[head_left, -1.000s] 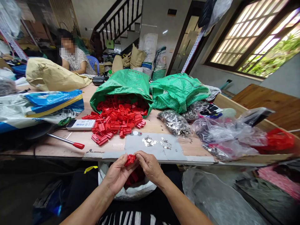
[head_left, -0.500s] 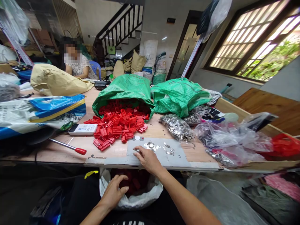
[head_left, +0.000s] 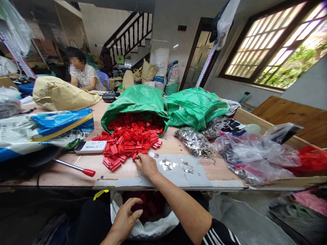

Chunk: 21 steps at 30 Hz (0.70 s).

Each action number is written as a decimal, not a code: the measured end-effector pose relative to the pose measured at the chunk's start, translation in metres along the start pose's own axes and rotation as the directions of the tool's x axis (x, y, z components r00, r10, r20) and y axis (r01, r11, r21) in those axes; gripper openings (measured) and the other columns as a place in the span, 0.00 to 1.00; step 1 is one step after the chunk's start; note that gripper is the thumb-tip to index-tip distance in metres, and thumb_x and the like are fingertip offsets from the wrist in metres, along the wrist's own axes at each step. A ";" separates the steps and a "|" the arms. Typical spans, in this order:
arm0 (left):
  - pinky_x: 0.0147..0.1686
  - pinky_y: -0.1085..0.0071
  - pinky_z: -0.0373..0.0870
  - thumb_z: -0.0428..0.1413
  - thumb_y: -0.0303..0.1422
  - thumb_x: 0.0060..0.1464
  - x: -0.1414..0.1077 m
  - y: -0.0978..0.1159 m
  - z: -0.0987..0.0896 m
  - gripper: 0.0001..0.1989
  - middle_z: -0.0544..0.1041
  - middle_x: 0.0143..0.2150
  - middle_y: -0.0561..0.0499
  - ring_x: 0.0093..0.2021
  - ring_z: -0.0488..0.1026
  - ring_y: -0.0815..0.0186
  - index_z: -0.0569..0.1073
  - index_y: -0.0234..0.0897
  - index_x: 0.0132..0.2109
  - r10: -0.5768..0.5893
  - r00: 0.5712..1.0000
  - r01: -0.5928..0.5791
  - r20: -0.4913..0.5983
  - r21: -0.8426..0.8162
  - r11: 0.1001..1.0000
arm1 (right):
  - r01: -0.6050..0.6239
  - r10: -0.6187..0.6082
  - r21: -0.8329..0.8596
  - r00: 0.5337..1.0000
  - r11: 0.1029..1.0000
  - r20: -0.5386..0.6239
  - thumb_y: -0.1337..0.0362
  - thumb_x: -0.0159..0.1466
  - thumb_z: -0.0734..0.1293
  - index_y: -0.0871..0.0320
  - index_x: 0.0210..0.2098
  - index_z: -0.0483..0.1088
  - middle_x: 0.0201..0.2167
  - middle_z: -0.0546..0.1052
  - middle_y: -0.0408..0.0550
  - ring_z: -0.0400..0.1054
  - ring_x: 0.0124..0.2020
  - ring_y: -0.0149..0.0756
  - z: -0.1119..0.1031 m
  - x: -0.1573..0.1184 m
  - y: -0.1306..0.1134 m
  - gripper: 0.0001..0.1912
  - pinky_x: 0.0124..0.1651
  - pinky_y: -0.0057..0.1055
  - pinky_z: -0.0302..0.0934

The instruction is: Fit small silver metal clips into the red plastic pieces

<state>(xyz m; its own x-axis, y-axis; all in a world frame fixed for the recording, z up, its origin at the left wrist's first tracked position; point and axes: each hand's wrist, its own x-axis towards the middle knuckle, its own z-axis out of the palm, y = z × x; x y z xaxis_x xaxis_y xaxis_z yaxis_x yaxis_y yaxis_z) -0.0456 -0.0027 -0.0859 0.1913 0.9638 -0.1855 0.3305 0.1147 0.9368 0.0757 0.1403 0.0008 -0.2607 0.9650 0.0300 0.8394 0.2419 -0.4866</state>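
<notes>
A heap of red plastic pieces (head_left: pixel 130 134) spills from a green sack (head_left: pixel 139 98) onto the table. My right hand (head_left: pixel 147 165) is at the heap's front right edge, fingers pinched by a red piece; what lies between the fingertips is too small to name. Just right of it, small shiny metal parts (head_left: pixel 168 164) lie in two groups on a grey sheet (head_left: pixel 199 178). My left hand (head_left: pixel 127 213) is over the rim of a white sack (head_left: pixel 150 231) below the table edge, thumb and fingers apart, holding nothing. More red pieces (head_left: pixel 150 206) are inside that sack.
A red-handled metal rod (head_left: pixel 88 172) and a white box (head_left: pixel 91 147) lie left of the heap. Bags of metal parts (head_left: pixel 194 141) and clear plastic bags (head_left: pixel 255 149) are on the right. Across the table sits a person (head_left: pixel 85 76) behind a brown sack (head_left: pixel 62 93).
My right hand has moved left from above the grey sheet to the edge of the red heap. My left hand stays over the white sack. The view has tilted slightly up.
</notes>
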 end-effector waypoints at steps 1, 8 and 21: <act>0.53 0.60 0.63 0.57 0.35 0.49 0.001 0.002 -0.001 0.13 0.77 0.48 0.45 0.51 0.71 0.55 0.76 0.41 0.43 -0.014 1.000 0.014 -0.004 -0.066 0.998 | 0.004 -0.004 0.024 1.000 1.000 0.000 0.58 0.63 0.60 0.54 0.38 0.70 0.34 0.77 0.45 0.69 0.36 0.35 -0.001 -0.001 0.000 0.10 0.34 0.27 0.54; 0.47 0.63 0.69 0.61 0.38 0.47 -0.002 0.027 -0.005 0.18 0.76 0.44 0.45 0.44 0.75 0.58 0.70 0.39 0.45 -0.034 0.977 -0.052 -0.210 -0.393 0.918 | 0.030 -0.072 0.390 0.993 0.920 0.094 0.59 0.61 0.63 0.58 0.31 0.71 0.24 0.69 0.38 0.60 0.27 0.26 -0.023 -0.045 0.006 0.10 0.28 0.21 0.51; 0.51 0.59 0.61 0.57 0.36 0.50 -0.021 0.009 -0.006 0.14 0.77 0.45 0.47 0.48 0.70 0.54 0.74 0.45 0.46 0.170 0.978 -0.194 0.120 0.236 0.952 | -0.117 0.045 0.152 0.910 0.981 0.412 0.60 0.61 0.62 0.56 0.37 0.72 0.34 0.77 0.46 0.71 0.36 0.35 0.006 -0.137 0.060 0.10 0.38 0.27 0.61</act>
<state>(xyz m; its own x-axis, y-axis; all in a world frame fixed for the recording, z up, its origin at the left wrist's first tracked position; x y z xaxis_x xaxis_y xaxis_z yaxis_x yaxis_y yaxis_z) -0.0524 -0.0209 -0.0717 0.3545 0.9333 -0.0580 0.4953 -0.1348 0.8582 0.1591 0.0219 -0.0377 -0.3961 0.8471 -0.3543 0.7819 0.1088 -0.6139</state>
